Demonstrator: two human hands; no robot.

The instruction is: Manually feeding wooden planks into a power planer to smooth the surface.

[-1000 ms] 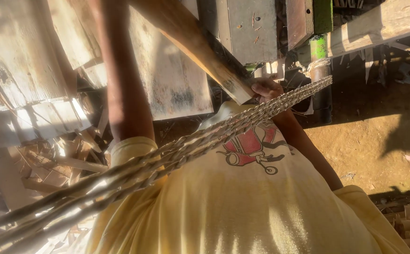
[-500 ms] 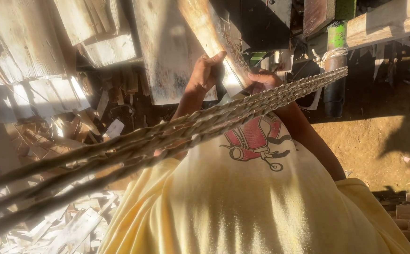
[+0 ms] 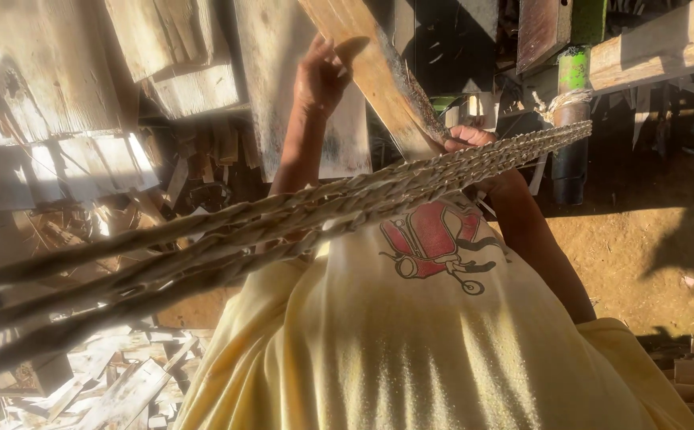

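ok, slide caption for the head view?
Left hand on a plank, right hand gripping braided ropes.

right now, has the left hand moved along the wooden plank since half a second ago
Yes. The left hand has slid up the slanted wooden plank, farther from the braided ropes.

We lose the wooden plank past the top edge, and the braided ropes blur out toward the left edge. They cover the right hand, so we cannot tell its grip. The yellow shirt is cut off below.
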